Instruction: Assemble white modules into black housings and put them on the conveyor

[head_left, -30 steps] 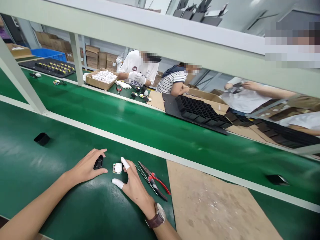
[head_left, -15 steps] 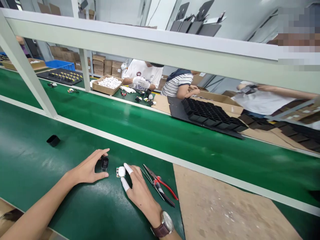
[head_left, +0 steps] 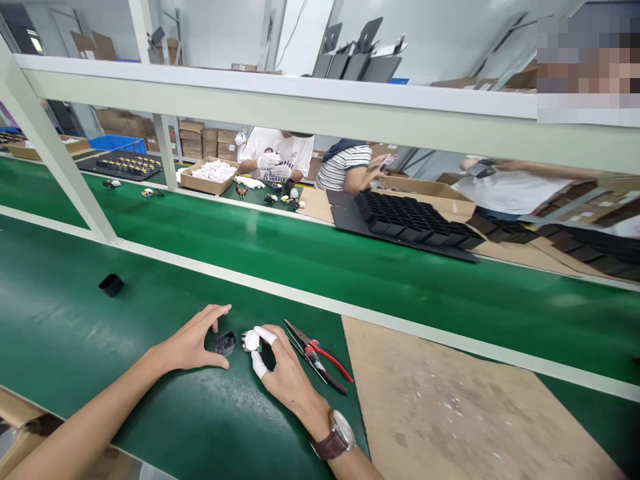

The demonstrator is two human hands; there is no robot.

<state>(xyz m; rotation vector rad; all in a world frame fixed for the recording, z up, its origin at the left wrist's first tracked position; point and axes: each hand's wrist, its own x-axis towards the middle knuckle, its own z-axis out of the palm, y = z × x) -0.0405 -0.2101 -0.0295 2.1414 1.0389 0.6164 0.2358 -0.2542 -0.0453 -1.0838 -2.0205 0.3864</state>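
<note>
My left hand [head_left: 195, 343] is open, thumb and fingers spread on either side of a small black plastic case [head_left: 226, 343]. The case lies tilted on the green bench, its hollow side showing. I see no firm grip on it. Just right of the case, my right hand [head_left: 285, 367], with white finger cots on thumb and forefinger, pinches a rounded white part with a small circuit board [head_left: 251, 341]. Beside the right hand lie red-and-black long-nose pliers [head_left: 323, 357] and thin metal tweezers [head_left: 306, 353].
Another black case [head_left: 111, 285] stands at left on the bench. A cardboard sheet [head_left: 440, 400] covers the right side. A pale rail [head_left: 270, 285] borders the green belt [head_left: 310, 260]. Across it are co-workers, black trays [head_left: 415, 217] and a box of white parts [head_left: 213, 175].
The black case has tipped over from its more upright stance. My right hand has tilted the white part. Both hands stand slightly further right in view, and the camera has shifted.
</note>
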